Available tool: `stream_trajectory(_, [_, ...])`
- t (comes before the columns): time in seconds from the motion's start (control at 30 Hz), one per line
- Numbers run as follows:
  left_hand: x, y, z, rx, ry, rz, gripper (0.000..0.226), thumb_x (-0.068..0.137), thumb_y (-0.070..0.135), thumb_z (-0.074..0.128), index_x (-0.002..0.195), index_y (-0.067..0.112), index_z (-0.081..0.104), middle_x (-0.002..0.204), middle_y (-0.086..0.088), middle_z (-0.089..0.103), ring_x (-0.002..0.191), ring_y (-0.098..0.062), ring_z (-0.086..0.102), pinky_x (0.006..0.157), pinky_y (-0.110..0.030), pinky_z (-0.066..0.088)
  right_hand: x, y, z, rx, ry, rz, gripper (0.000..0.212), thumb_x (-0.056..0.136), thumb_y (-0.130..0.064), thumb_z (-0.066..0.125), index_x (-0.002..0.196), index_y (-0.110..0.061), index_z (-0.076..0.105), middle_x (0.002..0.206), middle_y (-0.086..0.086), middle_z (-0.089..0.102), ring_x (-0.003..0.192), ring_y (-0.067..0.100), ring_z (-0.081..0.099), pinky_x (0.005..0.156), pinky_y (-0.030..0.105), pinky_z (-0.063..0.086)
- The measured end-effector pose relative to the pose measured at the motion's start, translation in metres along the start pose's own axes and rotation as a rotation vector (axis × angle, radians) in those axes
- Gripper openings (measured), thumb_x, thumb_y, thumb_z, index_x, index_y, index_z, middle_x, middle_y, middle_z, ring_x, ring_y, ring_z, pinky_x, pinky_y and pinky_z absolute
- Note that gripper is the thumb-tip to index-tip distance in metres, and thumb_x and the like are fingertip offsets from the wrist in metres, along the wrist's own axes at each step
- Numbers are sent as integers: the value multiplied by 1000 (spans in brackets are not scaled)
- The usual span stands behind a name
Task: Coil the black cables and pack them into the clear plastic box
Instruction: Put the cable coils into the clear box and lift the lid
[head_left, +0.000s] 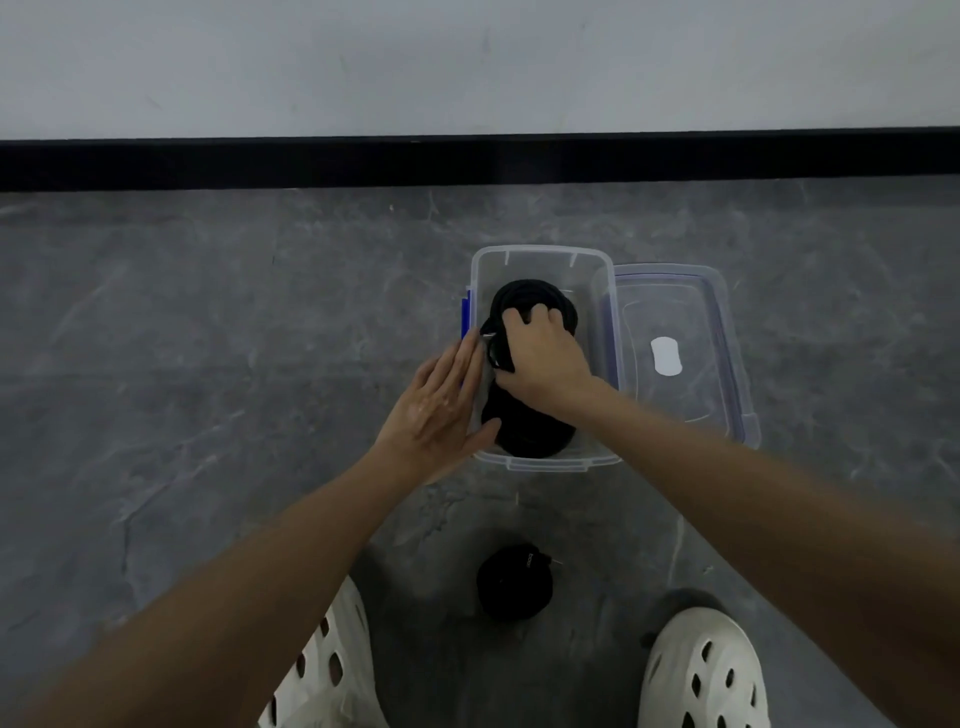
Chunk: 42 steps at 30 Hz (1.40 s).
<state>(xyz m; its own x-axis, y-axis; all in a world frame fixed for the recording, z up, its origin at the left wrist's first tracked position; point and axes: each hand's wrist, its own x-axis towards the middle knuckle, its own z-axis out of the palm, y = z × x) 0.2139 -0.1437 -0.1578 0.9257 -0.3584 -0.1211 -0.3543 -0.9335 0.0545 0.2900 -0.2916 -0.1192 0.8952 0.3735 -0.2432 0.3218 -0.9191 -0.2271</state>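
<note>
One black coiled cable bundle (530, 431), perhaps two, lies inside the clear plastic box (540, 251), gripped by the right hand (540, 364), while the left hand (441, 410) presses flat-fingered against the box's left wall.

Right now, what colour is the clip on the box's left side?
Blue; the clip shows best in the head view, just beyond the left hand.
</note>
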Motion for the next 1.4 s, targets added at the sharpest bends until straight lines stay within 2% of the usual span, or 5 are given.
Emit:
stream_trajectory(0.23, [1, -1, 2, -5, 6, 4, 87, 93, 63, 19, 151, -2, 17, 160, -19, 14, 146, -28, 22, 117, -39, 26, -6, -2, 25, 130, 65, -57, 73, 81, -33, 72, 135, -2, 34, 124, 24, 40, 109, 37, 46, 89, 42, 47])
stream_trajectory(0.57, [0, 2, -1, 4, -8, -2, 86, 93, 61, 15, 151, -3, 18, 160, -19, 12, 147, -28, 20, 117, -39, 25, -32, 12, 8, 105, 27, -132, 72, 80, -28, 72, 137, -5, 35, 130, 21, 43, 114, 37, 46, 92, 47, 47])
stream_trajectory(0.87, [0, 4, -1, -2, 12, -12, 83, 93, 56, 23, 149, -5, 21, 159, -21, 17, 145, -30, 26, 116, -41, 28, -129, 27, 14, -217, -184, -765, 34, 84, -27, 64, 113, -13, 54, 112, 9, 56, 93, 23, 55, 78, 36, 51])
stream_trajectory(1.07, [1, 3, -1, -30, 8, -1, 82, 93, 54, 24, 149, -5, 20, 159, -22, 16, 145, -30, 26, 115, -42, 30, -140, 14, 63, -256, -476, -742, 66, 88, -40, 61, 140, -13, 29, 138, 19, 37, 114, 36, 47, 93, 44, 44])
stream_trajectory(1.4, [1, 3, 0, -22, 5, 0, 82, 93, 53, 24, 149, -6, 18, 158, -22, 16, 144, -30, 28, 115, -40, 32, -144, 7, 78, -395, -597, -859, 94, 81, -54, 66, 151, -24, 11, 150, 24, 18, 131, 43, 28, 106, 54, 33])
